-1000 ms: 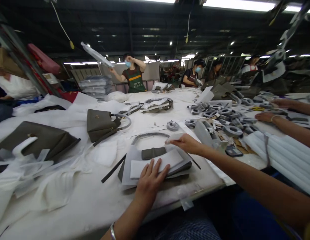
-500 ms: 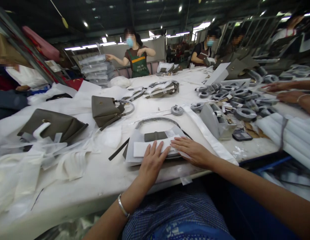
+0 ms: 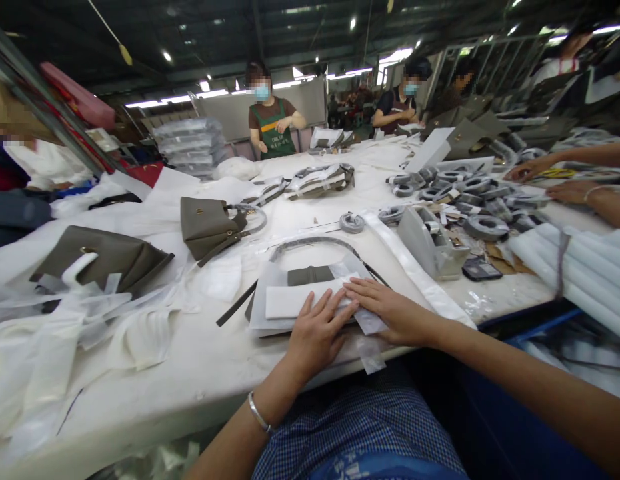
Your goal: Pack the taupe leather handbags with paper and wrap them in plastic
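A handbag lies flat in front of me, mostly hidden under white wrapping paper point(image 3: 260, 313); its dark wrapped handle point(image 3: 310, 241) arches away from me. On top is a white foam strip point(image 3: 290, 301), with a small olive leather piece point(image 3: 310, 275) showing behind it. My left hand point(image 3: 323, 327) rests on the strip's right part, fingers stretched out. Beside it my right hand point(image 3: 385, 303) lies palm down on the paper's right side, its fingertips close to the left hand's. A dark strap point(image 3: 236, 303) sticks out at the bag's left.
Two olive handbags point(image 3: 205, 223) point(image 3: 105, 260) lie to the left. At right are a tape dispenser point(image 3: 425, 243), several wrapped rolls point(image 3: 485, 227), a dark device point(image 3: 481, 269) and a bundle of white foam point(image 3: 580, 273). A co-worker's hands point(image 3: 565, 190) reach in there; other people stand across the table.
My left hand has slid slightly right, towards my right hand. The co-worker across the table has drawn an arm back from the stacked packages. At right, a co-worker's hand shifted left.
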### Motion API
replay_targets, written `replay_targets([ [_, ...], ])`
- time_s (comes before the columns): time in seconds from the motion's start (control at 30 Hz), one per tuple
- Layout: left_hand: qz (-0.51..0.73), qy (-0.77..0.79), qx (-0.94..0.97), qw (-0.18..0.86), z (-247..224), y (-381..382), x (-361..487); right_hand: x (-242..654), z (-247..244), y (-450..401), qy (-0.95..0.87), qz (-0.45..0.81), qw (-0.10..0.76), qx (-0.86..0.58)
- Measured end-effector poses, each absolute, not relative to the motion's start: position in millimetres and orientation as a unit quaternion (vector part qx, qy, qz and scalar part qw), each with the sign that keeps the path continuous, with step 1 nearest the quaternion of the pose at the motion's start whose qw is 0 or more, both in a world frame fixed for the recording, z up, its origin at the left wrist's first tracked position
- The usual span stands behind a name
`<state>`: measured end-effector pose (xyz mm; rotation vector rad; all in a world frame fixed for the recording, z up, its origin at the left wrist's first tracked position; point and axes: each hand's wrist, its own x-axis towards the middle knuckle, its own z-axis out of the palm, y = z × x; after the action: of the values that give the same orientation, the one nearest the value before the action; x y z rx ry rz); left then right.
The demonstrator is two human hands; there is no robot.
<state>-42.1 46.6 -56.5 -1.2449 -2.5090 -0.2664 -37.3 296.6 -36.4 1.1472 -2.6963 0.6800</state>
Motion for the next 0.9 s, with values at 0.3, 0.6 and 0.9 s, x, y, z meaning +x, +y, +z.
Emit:
replay_targets([
  [0.3,-0.098,-0.873,-0.438,0.191,-58.6,48.8,-43.5,-100.0,18.5,282.6,-0.932,0.169,0.047,0.316],
  [0.6,-0.079,-0.876,-0.443,0.172,-60.5,48.1,-48.5,-137.3,-19.0,246.9,-0.965,-0.019,0.005,0.261],
  [0.9,-0.076,-0.803,-0.491,0.329,-82.4,47.3,-68.1,-108.2,-3.9,268.1,-0.948,-0.004,-0.004,0.318],
])
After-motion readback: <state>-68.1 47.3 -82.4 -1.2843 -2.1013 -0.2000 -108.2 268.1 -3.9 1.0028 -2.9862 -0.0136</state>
